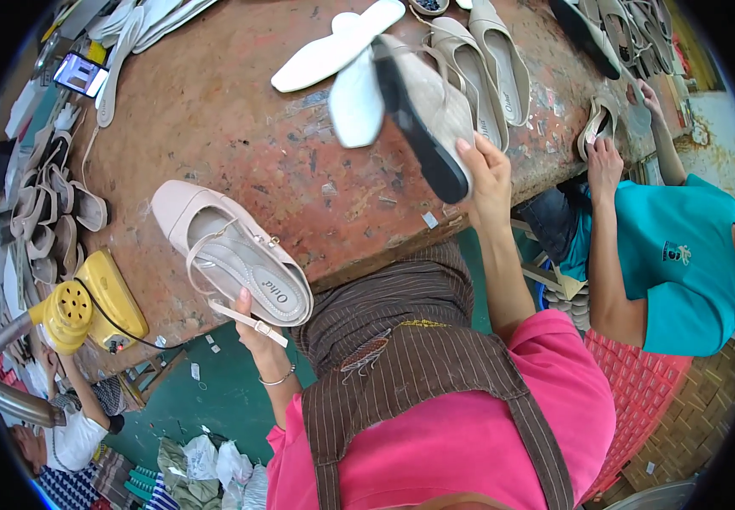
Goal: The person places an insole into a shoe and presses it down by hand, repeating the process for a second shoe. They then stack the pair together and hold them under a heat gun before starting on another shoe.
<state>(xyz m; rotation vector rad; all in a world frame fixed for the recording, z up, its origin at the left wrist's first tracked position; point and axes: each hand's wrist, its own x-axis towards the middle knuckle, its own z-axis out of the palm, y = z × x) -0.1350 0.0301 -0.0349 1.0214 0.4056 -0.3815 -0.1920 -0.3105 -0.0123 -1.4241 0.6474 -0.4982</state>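
Note:
My left hand (pixel 258 344) grips a pale beige shoe (pixel 182 219) at its heel end. This shoe rests over the table's near edge, toe pointing to the far left, its buckled ankle strap hanging loose by my fingers. In my right hand (pixel 490 174), a second beige shoe (pixel 448 106) is held by the heel, tipped on its side so its black sole (pixel 410 115) shows. It is raised above the table, toe away from me. Just beyond it lie white insole-shaped pieces (pixel 357 102). A pair of beige shoes (pixel 503 64) stands upright beside them.
A worn red-brown worktable (pixel 214 119) spreads before me. At left are a yellow lamp (pixel 70 316), a yellow device (pixel 112 293), piled shoes (pixel 65 204) and a phone (pixel 81 75). On the right, a co-worker in a teal shirt (pixel 682 255) handles another shoe (pixel 598 123); another person sits lower left.

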